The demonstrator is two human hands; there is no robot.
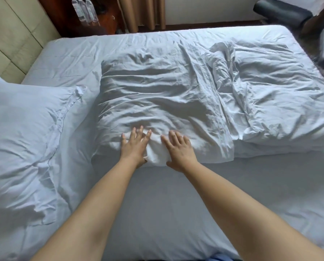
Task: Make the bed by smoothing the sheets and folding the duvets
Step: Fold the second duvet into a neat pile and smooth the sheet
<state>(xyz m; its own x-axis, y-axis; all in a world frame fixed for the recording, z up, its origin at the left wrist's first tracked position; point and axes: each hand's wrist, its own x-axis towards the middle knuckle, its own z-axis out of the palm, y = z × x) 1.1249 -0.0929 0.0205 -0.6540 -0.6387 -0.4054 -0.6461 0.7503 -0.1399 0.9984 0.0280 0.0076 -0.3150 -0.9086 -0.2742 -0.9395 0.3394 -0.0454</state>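
Two flat hands on one soft duvet

Folded duvet (163,102): mid-bed, light, limp, creased; best gripped at corners. Left hand (134,147) and right hand (180,150) press its 6 o'clock edge, fingers (132,133) spread, gripping nothing. Pillow (25,138) at 9 o'clock.

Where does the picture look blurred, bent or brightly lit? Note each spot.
Head view: wide-angle bending curves the bed sheet edges and stretches the forearms near the bottom; brightest patch on the folded duvet between the left hand and right hand; dark chair at top right is smeared; soft shadows, no harsh glare.
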